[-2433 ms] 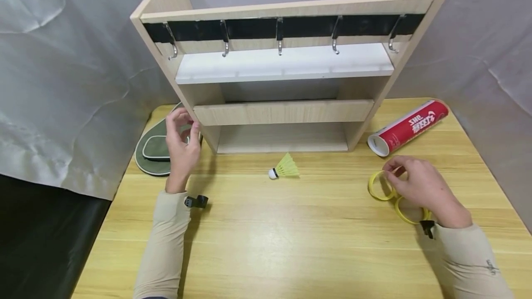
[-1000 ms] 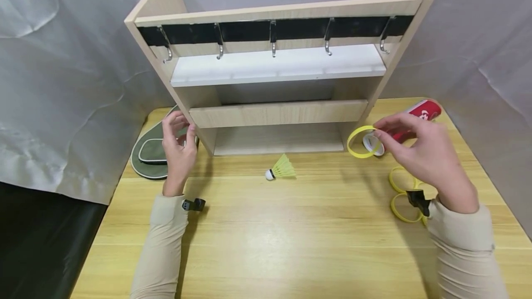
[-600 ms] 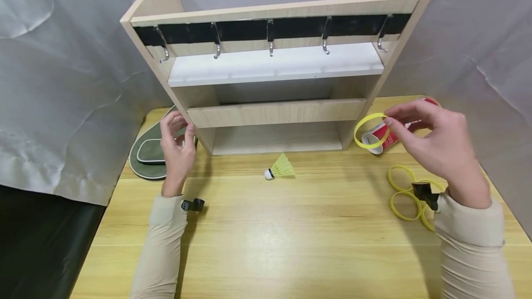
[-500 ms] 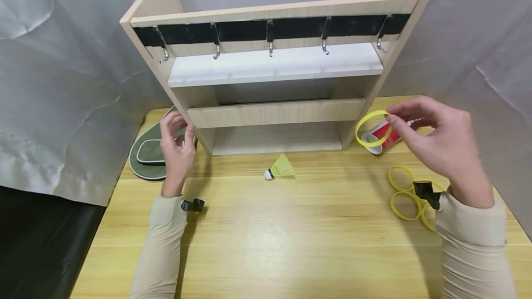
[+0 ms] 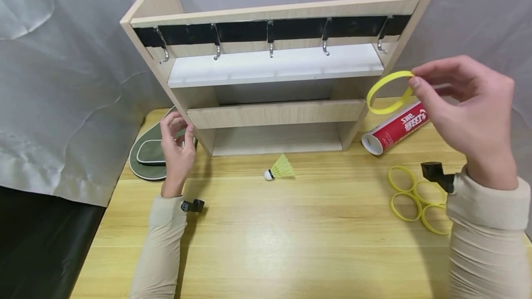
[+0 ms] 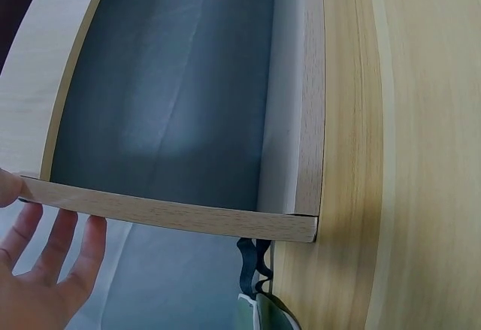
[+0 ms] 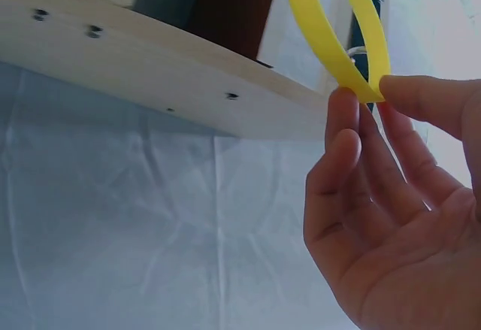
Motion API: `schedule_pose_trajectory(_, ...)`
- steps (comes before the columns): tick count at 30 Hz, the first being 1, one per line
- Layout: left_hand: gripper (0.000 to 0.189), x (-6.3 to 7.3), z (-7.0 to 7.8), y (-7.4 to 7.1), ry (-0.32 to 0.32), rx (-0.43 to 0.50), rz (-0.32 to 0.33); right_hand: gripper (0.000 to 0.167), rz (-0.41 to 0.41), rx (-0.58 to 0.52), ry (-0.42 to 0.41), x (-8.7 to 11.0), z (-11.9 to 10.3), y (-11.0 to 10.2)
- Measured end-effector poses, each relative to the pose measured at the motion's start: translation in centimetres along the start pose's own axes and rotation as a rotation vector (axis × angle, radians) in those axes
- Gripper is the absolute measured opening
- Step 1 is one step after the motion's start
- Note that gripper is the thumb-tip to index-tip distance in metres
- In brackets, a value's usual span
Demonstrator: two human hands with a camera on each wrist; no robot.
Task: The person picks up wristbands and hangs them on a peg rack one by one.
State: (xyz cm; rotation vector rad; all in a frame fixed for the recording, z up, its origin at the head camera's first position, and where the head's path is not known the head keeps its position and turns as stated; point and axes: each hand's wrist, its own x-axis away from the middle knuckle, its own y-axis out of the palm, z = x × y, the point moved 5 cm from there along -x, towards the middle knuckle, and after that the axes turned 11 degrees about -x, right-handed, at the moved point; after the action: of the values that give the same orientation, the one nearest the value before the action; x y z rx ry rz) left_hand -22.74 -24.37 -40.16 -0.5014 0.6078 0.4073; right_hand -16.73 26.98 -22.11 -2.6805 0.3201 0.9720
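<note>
My right hand pinches a yellow ring between thumb and fingertips, raised beside the right side of a wooden shelf rack. In the right wrist view, the ring stands up from the fingertips, with the rack's side panel behind it. My left hand holds the left side panel of the rack low down; the left wrist view shows the thumb on one side of the panel's edge and fingers on the other. Several metal hooks hang from a black strip along the rack's top front board.
Several more yellow rings lie on the table at the right. A red shuttlecock tube lies behind them. A yellow shuttlecock sits before the rack. A green racket bag is at the left, partly hidden by the left hand.
The right hand has picked a yellow ring off the table, then lifted it up and to the right, uncovering the red tube and the other rings. The left hand stays on the rack.
</note>
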Motion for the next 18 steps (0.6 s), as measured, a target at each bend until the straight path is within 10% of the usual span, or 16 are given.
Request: schedule_pose_trajectory(18, 0.038, 0.0, 0.2, 0.0, -0.009, -0.002, 0.003, 0.019, 0.090, -0.146, 0.046, -3.1, -1.5, 1.3)
